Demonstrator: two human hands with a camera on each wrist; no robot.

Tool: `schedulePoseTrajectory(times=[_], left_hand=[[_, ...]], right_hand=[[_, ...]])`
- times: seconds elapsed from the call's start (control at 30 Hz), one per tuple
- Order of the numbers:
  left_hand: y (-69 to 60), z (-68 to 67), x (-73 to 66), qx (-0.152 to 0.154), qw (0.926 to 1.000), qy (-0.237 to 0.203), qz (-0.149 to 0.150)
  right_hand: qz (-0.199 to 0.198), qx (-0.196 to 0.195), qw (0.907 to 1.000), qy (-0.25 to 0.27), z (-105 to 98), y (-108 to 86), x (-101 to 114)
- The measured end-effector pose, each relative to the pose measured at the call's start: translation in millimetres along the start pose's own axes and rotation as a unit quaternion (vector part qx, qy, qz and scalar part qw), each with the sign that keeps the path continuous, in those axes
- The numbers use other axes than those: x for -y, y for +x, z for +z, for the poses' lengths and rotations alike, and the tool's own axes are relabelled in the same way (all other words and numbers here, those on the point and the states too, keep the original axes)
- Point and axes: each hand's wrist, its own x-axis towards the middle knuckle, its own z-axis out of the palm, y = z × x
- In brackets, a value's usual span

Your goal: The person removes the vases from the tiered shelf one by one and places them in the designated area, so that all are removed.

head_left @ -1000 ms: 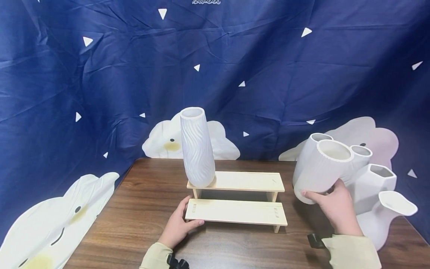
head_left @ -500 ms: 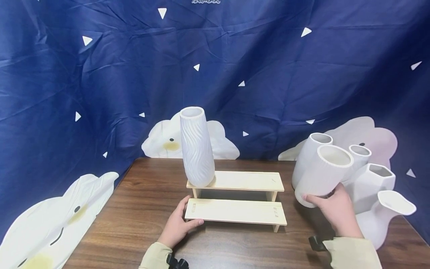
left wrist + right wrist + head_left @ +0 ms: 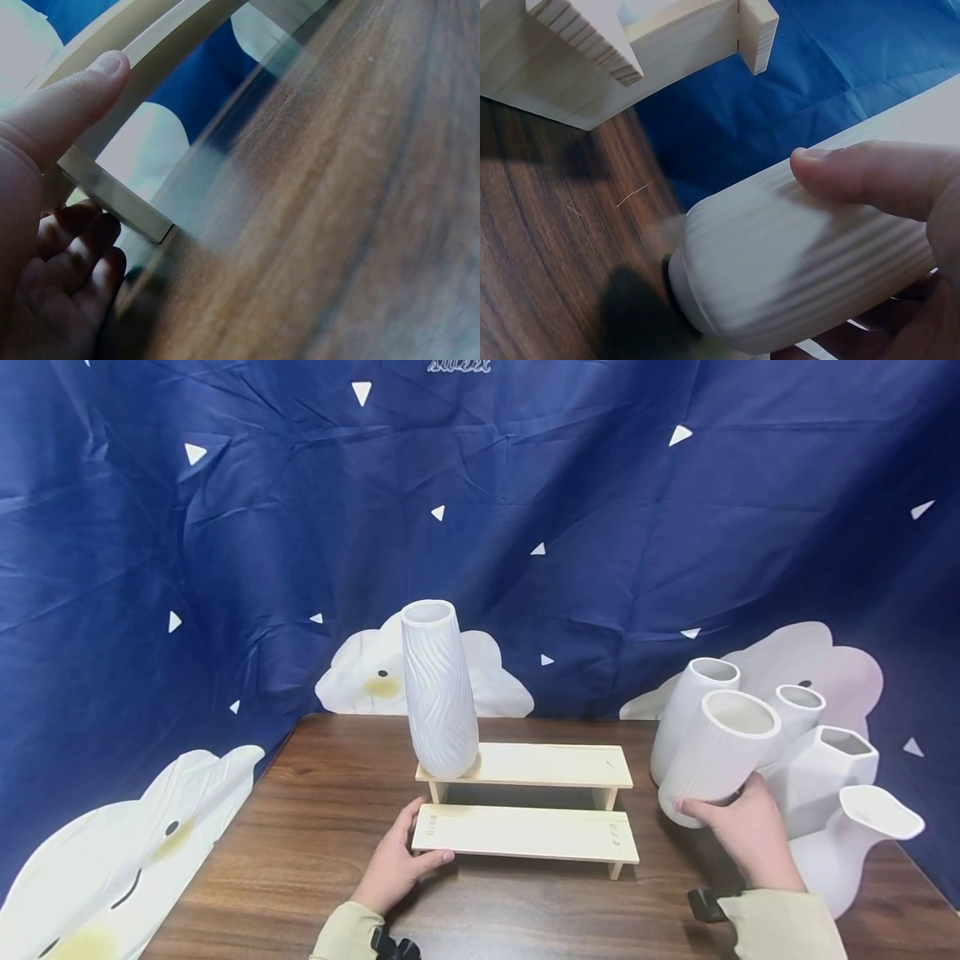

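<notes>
In the head view my right hand holds a ribbed white vase low on its body. The vase tilts, its mouth toward the upper right. The right wrist view shows my thumb along the ribbed side and fingers curled beneath; whether the base touches the table, I cannot tell. My left hand grips the left end of a two-tier wooden stand at its lower step. In the left wrist view the thumb lies against the board's edge, fingers curled near a leg. A tall wavy-patterned vase stands upright on the upper step's left end.
Several white vases crowd the right: a smooth tall vase behind the held one, a narrow-mouthed vase, a faceted vase and a flared-neck vase. A blue cloth hangs behind the dark wooden table.
The ribbed vase in my right hand has come down slightly and a little toward me. My left hand and the stand have stayed put.
</notes>
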Motion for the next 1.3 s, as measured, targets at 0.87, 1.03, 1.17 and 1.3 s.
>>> schedulePoseTrajectory(times=[0.87,1.03,1.17,1.3], left_hand=[[-0.1,-2.8,-2.5,0.007,0.9997,-0.023,-0.003],[-1.3,-2.8,-3.6,0.006,0.9999,-0.015,-0.006],[-2.2,-2.8,-3.9,0.007,0.9999,-0.008,0.000],[-1.4,-2.5,-1.6,0.010,0.9999,-0.001,0.003]], right_hand=[[-0.013,0.024,0.9996,-0.001,11,2.6,-20],[0.011,0.038,0.9992,-0.006,11,1.9,-23],[0.034,0.050,0.9981,-0.011,10,2.2,-23],[0.034,0.050,0.9982,-0.007,11,2.0,-23]])
